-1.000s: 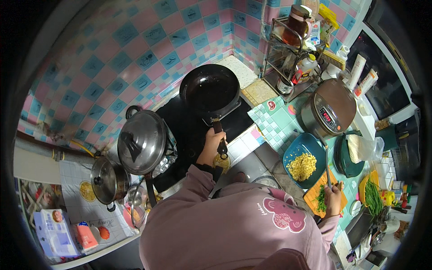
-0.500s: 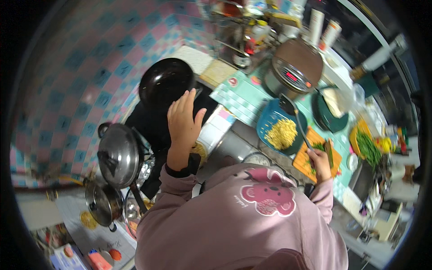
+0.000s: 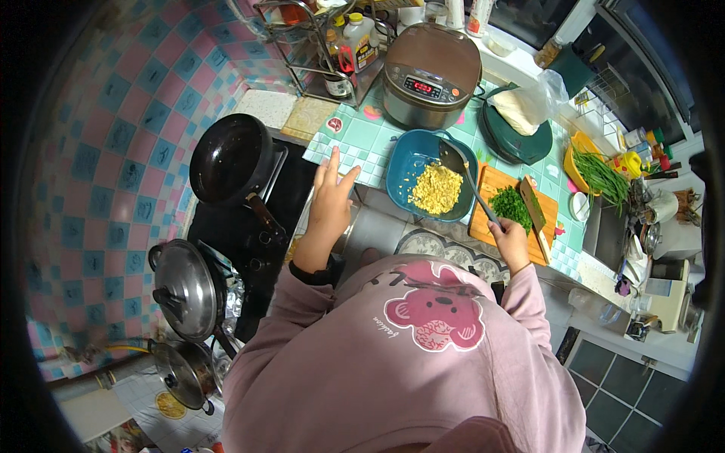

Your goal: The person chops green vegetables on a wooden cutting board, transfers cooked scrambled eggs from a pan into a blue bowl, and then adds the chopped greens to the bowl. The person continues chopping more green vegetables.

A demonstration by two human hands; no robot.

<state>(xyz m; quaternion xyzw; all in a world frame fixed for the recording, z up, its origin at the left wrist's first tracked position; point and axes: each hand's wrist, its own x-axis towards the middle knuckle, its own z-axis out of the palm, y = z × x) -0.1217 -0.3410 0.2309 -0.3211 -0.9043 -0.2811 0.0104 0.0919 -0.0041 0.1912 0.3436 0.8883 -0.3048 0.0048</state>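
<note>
My left hand hangs open with fingers spread above the counter edge, between the black frying pan on the stove and the blue bowl. It touches nothing. My right hand grips the handle of a dark spatula whose blade rests in the blue bowl beside a heap of yellow scrambled egg. Right of the bowl lies an orange cutting board with chopped greens and a cleaver.
A brown rice cooker stands behind the bowl, a wire rack with bottles to its left. A green plate with a white block and long green beans lie far right. Two lidded steel pots sit on the stove's near side.
My left hand let go of the frying pan's handle and rose open toward the counter. The view swung right, bringing bowl and rice cooker toward the middle. My right hand keeps the spatula.
</note>
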